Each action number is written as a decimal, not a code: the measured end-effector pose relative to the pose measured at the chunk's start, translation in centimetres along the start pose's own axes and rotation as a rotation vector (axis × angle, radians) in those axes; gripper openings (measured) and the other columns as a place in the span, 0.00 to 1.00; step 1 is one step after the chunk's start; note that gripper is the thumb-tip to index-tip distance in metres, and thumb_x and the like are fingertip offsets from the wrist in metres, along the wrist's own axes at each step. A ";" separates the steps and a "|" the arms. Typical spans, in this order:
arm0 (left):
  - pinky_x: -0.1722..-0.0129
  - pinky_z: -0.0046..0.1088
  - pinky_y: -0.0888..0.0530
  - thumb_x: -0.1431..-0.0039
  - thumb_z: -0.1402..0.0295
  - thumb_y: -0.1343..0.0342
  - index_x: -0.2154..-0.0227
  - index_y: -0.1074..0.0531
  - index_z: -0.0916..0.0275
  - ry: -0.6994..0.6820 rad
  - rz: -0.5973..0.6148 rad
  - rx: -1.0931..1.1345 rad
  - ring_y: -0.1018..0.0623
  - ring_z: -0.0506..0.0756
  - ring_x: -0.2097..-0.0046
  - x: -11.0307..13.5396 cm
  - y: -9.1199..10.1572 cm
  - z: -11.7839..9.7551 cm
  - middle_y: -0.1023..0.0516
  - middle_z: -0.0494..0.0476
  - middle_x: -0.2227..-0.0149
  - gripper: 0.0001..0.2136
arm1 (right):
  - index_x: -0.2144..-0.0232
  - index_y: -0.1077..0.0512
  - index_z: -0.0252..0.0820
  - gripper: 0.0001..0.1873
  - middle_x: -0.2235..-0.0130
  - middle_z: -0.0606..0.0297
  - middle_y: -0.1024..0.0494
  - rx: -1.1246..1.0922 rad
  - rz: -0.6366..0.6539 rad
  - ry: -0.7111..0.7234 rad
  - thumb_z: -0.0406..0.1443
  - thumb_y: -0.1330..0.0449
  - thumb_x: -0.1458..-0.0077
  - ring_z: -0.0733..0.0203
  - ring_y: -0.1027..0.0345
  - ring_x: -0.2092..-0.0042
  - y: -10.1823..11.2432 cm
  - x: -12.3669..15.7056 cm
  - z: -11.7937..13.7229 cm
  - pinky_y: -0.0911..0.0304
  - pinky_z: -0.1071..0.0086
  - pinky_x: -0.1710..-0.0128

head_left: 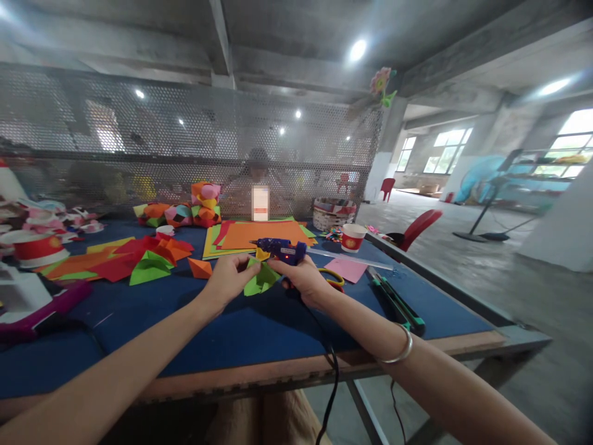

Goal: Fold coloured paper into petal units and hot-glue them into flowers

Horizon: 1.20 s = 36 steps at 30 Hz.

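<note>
My left hand pinches a folded green paper piece above the blue table top. In my right hand is a dark blue glue gun, its nozzle pointing left above the green paper and a small red light glowing on its body. The right thumb reaches close to the paper's right edge. A bit of yellow paper shows just behind the green one, under the nozzle; whether the two are joined I cannot tell. The gun's black cord drops over the table's front edge.
Folded red and orange papers lie left, with a purple tool nearer me. Stacked coloured sheets and paper balls stand behind. Scissors, a green-handled cutter, a paper cup and a basket are right.
</note>
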<state>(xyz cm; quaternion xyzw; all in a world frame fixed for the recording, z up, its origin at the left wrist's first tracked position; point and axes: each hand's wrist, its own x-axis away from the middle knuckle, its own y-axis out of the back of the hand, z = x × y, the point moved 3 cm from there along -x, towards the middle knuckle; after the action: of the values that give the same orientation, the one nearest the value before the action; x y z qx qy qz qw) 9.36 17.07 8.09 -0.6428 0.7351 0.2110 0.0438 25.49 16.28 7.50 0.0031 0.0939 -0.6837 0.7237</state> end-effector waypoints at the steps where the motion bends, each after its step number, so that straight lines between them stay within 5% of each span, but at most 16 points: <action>1: 0.71 0.28 0.29 0.56 0.57 0.37 0.76 0.22 0.62 -0.003 -0.003 -0.007 0.24 0.54 0.73 0.0 0.0 0.0 0.20 0.53 0.76 0.13 | 0.72 0.27 0.39 0.19 0.76 0.72 0.29 0.005 0.009 -0.006 0.41 0.26 0.66 0.72 0.44 0.79 0.0 0.0 -0.1 0.48 0.75 0.84; 15: 0.69 0.29 0.29 0.50 0.60 0.42 0.74 0.21 0.63 -0.113 -0.057 -0.239 0.22 0.56 0.70 -0.1 0.6 0.2 0.18 0.55 0.74 0.11 | 0.68 0.23 0.39 0.20 0.74 0.68 0.26 0.089 0.073 0.023 0.45 0.26 0.60 0.73 0.44 0.80 0.0 0.0 -0.2 0.45 0.75 0.84; 24: 0.65 0.30 0.28 0.48 0.59 0.45 0.74 0.22 0.62 -0.161 -0.045 -0.323 0.23 0.56 0.69 0.0 0.4 0.3 0.19 0.55 0.74 0.12 | 0.72 0.26 0.40 0.12 0.79 0.71 0.31 0.228 0.067 0.094 0.42 0.32 0.57 0.70 0.44 0.82 0.3 -0.2 -0.3 0.45 0.74 0.84; 36: 0.72 0.26 0.30 0.54 0.61 0.41 0.77 0.22 0.62 -0.086 0.014 -0.180 0.25 0.53 0.73 0.0 0.0 -0.2 0.21 0.52 0.77 0.10 | 0.76 0.26 0.41 0.08 0.81 0.72 0.34 0.342 0.023 0.215 0.41 0.35 0.55 0.68 0.44 0.78 0.5 -0.5 -0.3 0.46 0.73 0.78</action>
<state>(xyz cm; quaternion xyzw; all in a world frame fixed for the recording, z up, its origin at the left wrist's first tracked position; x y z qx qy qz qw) 9.36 17.03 8.24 -0.6293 0.7150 0.3040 0.0157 25.97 16.88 7.26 0.2001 0.0528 -0.6771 0.7062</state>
